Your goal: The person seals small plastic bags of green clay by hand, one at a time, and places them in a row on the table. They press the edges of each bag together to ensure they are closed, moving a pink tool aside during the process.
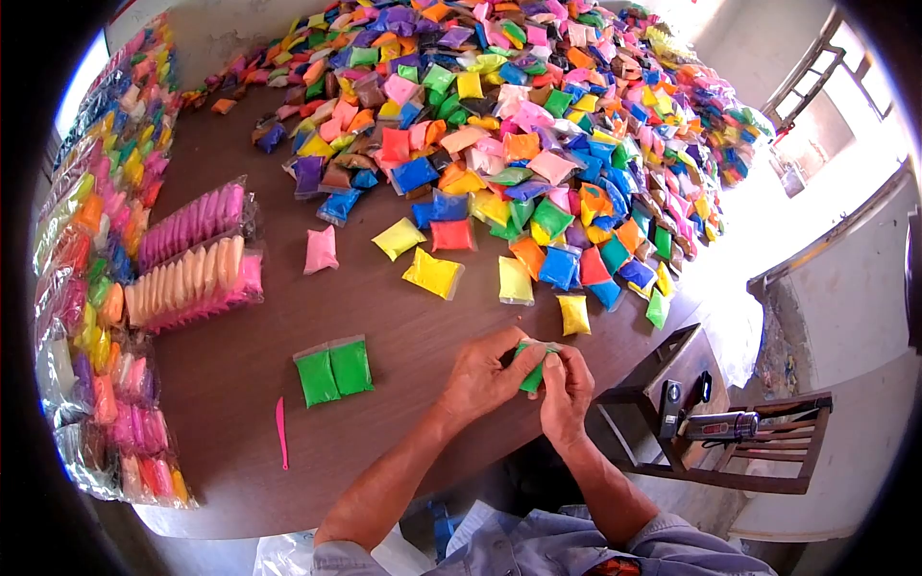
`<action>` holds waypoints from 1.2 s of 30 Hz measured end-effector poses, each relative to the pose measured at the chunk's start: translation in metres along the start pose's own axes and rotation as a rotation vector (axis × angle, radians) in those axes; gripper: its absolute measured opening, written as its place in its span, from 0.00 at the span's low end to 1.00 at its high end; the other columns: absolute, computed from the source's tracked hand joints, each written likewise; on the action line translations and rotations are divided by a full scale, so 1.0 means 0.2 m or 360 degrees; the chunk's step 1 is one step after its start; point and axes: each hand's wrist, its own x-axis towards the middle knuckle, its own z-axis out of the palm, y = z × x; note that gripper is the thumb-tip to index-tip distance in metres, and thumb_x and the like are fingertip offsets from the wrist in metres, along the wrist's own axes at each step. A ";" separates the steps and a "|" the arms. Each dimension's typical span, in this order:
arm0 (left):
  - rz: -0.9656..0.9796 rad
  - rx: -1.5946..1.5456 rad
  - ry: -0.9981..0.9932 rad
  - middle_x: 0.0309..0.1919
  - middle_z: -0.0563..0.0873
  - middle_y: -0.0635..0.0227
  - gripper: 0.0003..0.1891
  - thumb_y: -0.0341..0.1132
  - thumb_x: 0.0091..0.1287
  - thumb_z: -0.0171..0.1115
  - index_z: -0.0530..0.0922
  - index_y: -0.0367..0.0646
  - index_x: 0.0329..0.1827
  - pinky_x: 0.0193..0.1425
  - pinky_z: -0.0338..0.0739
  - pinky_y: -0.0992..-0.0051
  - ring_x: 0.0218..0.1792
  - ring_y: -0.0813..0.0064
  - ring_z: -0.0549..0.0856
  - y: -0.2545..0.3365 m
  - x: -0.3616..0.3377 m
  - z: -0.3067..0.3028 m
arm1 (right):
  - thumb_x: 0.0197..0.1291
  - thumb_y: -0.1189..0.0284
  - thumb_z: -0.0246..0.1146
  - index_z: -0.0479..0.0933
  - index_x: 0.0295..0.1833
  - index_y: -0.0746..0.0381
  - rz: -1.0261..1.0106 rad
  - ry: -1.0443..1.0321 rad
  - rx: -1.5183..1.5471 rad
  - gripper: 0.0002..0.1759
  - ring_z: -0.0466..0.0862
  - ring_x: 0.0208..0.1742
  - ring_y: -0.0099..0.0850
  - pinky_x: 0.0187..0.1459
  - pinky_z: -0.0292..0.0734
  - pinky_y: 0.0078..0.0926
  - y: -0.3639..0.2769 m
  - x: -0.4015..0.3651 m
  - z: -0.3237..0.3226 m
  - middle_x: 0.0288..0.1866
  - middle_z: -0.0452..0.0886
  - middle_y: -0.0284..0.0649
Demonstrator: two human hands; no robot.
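Left hand (488, 372) and right hand (568, 386) pinch a small, green, clear-plastic packet (531, 380), presumably light, soft and slippery, best held by its edges.

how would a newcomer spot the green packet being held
Find the multicoloured heap on the brown table; on its near side are the left hand and right hand. Both grip one green packet, unlike the two green packets lying side by side.
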 end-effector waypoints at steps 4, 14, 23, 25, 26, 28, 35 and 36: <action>-0.0073 -0.0078 0.0016 0.33 0.89 0.68 0.08 0.36 0.76 0.69 0.86 0.38 0.46 0.38 0.81 0.75 0.35 0.83 0.84 0.03 -0.01 0.01 | 0.81 0.67 0.61 0.79 0.57 0.66 -0.0062 0.0011 -0.0041 0.12 0.76 0.30 0.14 0.27 0.74 0.14 0.01 0.00 -0.02 0.36 0.80 0.29; -0.0046 -0.0188 0.0062 0.32 0.87 0.69 0.10 0.37 0.77 0.68 0.85 0.37 0.43 0.38 0.79 0.77 0.35 0.85 0.81 0.00 0.00 0.00 | 0.82 0.67 0.60 0.79 0.55 0.65 -0.0057 -0.0013 -0.0088 0.12 0.76 0.30 0.13 0.28 0.73 0.13 0.00 0.00 0.00 0.34 0.78 0.27; -0.0029 0.0113 -0.0003 0.29 0.88 0.61 0.12 0.39 0.73 0.72 0.84 0.37 0.43 0.32 0.79 0.71 0.30 0.78 0.85 0.01 -0.01 0.01 | 0.82 0.69 0.60 0.80 0.55 0.65 -0.0138 0.0067 -0.0158 0.10 0.76 0.31 0.12 0.30 0.73 0.14 0.00 0.00 0.00 0.35 0.78 0.26; -0.0013 0.0094 -0.0002 0.30 0.88 0.59 0.12 0.39 0.73 0.72 0.84 0.38 0.43 0.32 0.80 0.70 0.30 0.75 0.86 0.01 -0.01 0.01 | 0.82 0.69 0.60 0.79 0.56 0.66 -0.0105 0.0056 -0.0108 0.10 0.76 0.30 0.12 0.29 0.73 0.14 0.00 0.00 0.00 0.34 0.78 0.26; -0.0015 0.0094 -0.0002 0.30 0.88 0.59 0.12 0.39 0.73 0.72 0.84 0.38 0.43 0.32 0.80 0.70 0.30 0.75 0.86 0.01 -0.01 0.01 | 0.82 0.69 0.60 0.79 0.56 0.66 -0.0073 0.0046 -0.0057 0.11 0.76 0.30 0.12 0.29 0.73 0.14 0.00 0.00 0.00 0.34 0.78 0.26; 0.0047 0.0160 0.0042 0.31 0.89 0.60 0.12 0.40 0.73 0.73 0.85 0.39 0.45 0.33 0.80 0.70 0.30 0.75 0.86 0.01 -0.01 0.01 | 0.82 0.68 0.60 0.79 0.57 0.66 -0.0076 0.0040 -0.0047 0.11 0.75 0.29 0.12 0.29 0.73 0.13 0.00 0.00 0.01 0.34 0.78 0.26; -0.0089 -0.0106 0.0067 0.29 0.87 0.66 0.10 0.37 0.74 0.71 0.85 0.38 0.46 0.34 0.79 0.74 0.31 0.82 0.82 0.04 -0.02 0.02 | 0.82 0.67 0.59 0.79 0.58 0.67 -0.0100 0.0076 -0.0021 0.13 0.75 0.28 0.13 0.27 0.73 0.13 0.01 0.00 0.00 0.33 0.78 0.27; -0.0063 -0.0113 0.0083 0.29 0.86 0.67 0.09 0.36 0.74 0.71 0.85 0.38 0.46 0.35 0.78 0.75 0.31 0.84 0.81 0.04 -0.02 0.02 | 0.82 0.67 0.59 0.79 0.58 0.67 -0.0091 0.0076 -0.0023 0.13 0.75 0.28 0.13 0.27 0.73 0.13 0.01 0.00 0.00 0.33 0.78 0.27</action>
